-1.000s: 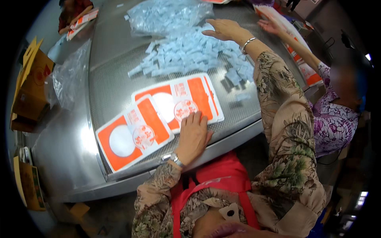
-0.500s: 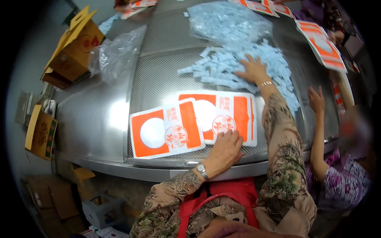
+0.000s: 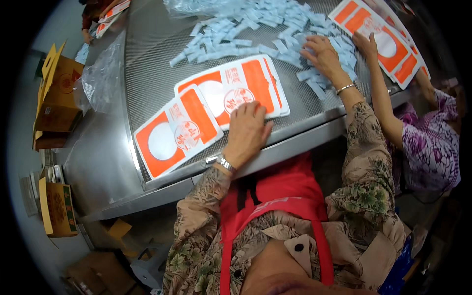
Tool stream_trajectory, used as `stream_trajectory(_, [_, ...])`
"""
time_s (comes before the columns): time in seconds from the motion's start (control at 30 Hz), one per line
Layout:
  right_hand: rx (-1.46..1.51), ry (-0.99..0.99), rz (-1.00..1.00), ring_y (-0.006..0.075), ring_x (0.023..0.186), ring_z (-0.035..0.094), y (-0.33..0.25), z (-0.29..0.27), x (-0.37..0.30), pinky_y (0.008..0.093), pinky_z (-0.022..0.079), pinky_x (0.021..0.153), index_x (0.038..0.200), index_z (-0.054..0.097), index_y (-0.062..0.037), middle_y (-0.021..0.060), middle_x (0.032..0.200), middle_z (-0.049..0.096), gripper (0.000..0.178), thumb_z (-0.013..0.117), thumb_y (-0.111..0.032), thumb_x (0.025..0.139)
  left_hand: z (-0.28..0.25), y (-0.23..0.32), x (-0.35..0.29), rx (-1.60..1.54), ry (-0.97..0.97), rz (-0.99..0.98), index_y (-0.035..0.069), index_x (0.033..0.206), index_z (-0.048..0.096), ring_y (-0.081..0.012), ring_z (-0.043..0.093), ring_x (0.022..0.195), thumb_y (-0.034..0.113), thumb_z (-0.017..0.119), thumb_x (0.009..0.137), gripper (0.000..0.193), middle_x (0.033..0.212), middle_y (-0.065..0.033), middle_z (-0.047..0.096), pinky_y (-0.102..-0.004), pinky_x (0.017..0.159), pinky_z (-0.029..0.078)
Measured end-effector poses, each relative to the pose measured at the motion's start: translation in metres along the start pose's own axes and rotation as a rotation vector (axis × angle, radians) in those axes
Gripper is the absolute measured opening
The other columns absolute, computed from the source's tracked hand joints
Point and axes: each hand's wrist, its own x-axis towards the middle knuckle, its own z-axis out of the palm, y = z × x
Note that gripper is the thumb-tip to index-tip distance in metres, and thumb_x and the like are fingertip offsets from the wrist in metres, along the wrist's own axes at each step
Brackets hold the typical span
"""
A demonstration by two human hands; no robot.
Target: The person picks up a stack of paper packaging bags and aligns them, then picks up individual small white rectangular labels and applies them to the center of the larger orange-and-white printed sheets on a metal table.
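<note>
Left hand (image 3: pixel 247 132) lies palm-down (right hand (image 3: pixel 324 56) outstretched).

The right hand (image 3: pixel 322 55) has shifted from the packets' (image 3: pixel 228 32) middle to their four o'clock side.

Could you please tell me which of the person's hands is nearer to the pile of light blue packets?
The right hand: it is at the right part of the pile of light blue packets. The left hand rests apart from it, on orange-and-white packages.

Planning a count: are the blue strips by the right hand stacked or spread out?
Spread out: the blue strips lie loose at many angles across the metal table.
</note>
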Motion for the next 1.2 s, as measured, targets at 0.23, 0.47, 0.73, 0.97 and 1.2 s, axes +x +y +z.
stream_trajectory(0.23, [0.071, -0.065, 0.033, 0.0367, 0.137, 0.037, -0.026, -0.006, -0.05, 0.0454, 0.026, 0.114, 0.09, 0.078, -0.0214, -0.0004, 0.141, 0.054, 0.02, 0.073, -0.038, 0.08, 0.005, 0.003, 0.041, -0.111, 0.139, -0.229, 0.0, 0.1, 0.062, -0.0356, 0.063, 0.084, 0.034, 0.066, 0.089, 0.036, 0.095, -0.017, 0.064, -0.0432, 0.074, 0.051])
stream_trajectory(0.47, [0.059, 0.077, 0.007, 0.0227, 0.106, 0.055, -0.07, -0.034, -0.068, 0.0408, 0.039, 0.096, 0.087, 0.076, -0.0177, -0.0042, 0.106, 0.067, 0.012, 0.072, -0.024, 0.077, 0.026, -0.006, 0.093, 0.244, -0.191, -0.476, -0.001, 0.092, 0.067, -0.0277, 0.07, 0.083, 0.057, 0.075, 0.073, 0.062, 0.089, -0.0183, 0.069, -0.0419, 0.07, 0.056])
stream_trajectory(0.73, [0.317, 0.133, 0.122, 0.0249, 0.086, 0.063, -0.053, -0.029, -0.08, 0.0375, 0.05, 0.079, 0.09, 0.072, -0.013, 0.001, 0.096, 0.069, 0.013, 0.069, -0.019, 0.08, 0.029, -0.017, 0.099, 0.176, -0.292, -0.484, 0.0, 0.091, 0.068, -0.0311, 0.07, 0.081, 0.055, 0.075, 0.073, 0.059, 0.086, -0.0162, 0.07, -0.0406, 0.07, 0.056])
stream_trajectory(0.97, [0.031, 0.189, -0.159, 0.0291, 0.1, 0.061, -0.103, -0.035, -0.072, 0.0381, 0.048, 0.087, 0.101, 0.07, -0.0117, 0.0066, 0.107, 0.069, 0.027, 0.075, -0.026, 0.078, 0.032, -0.012, 0.076, 0.208, -0.12, -0.418, 0.001, 0.094, 0.067, -0.0316, 0.068, 0.083, 0.059, 0.076, 0.07, 0.063, 0.09, -0.0156, 0.068, -0.0415, 0.071, 0.055])
stream_trajectory(1.2, [0.506, -0.105, 0.038, 0.0329, 0.107, 0.061, -0.157, -0.009, -0.025, 0.0395, 0.048, 0.091, 0.115, 0.066, -0.0038, 0.0146, 0.114, 0.067, 0.045, 0.059, -0.042, 0.093, 0.032, -0.018, 0.072, 0.131, -0.038, -0.45, 0.002, 0.091, 0.065, -0.0334, 0.069, 0.076, 0.053, 0.074, 0.074, 0.055, 0.084, -0.018, 0.069, -0.0429, 0.066, 0.056])
